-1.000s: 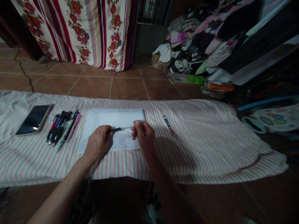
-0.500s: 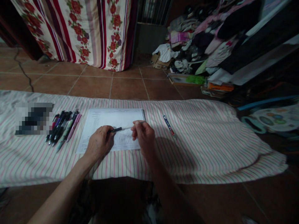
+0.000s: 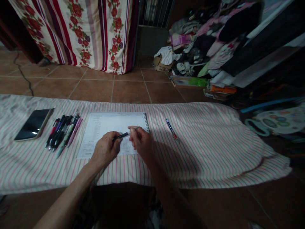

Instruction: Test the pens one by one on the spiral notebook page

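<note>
A spiral notebook (image 3: 107, 125) lies open on a striped cloth (image 3: 209, 140) spread over the tiled floor. Over its lower right part, my left hand (image 3: 105, 152) is closed around the dark end of a pen (image 3: 121, 136). My right hand (image 3: 141, 143) pinches the pen's other end, close against the left hand. A row of several pens (image 3: 62, 131) lies to the left of the notebook. One blue and red pen (image 3: 171, 128) lies alone to its right.
A dark phone (image 3: 32, 124) lies at the cloth's left end. A flowered curtain (image 3: 78, 31) hangs at the back. Piled clothes, boxes and clutter (image 3: 202, 47) fill the back right. A patterned round object (image 3: 278, 121) sits at the far right.
My hands have drawn closer together along the pen, so less of it shows between them. The view has tilted slightly; nothing on the cloth has moved.
</note>
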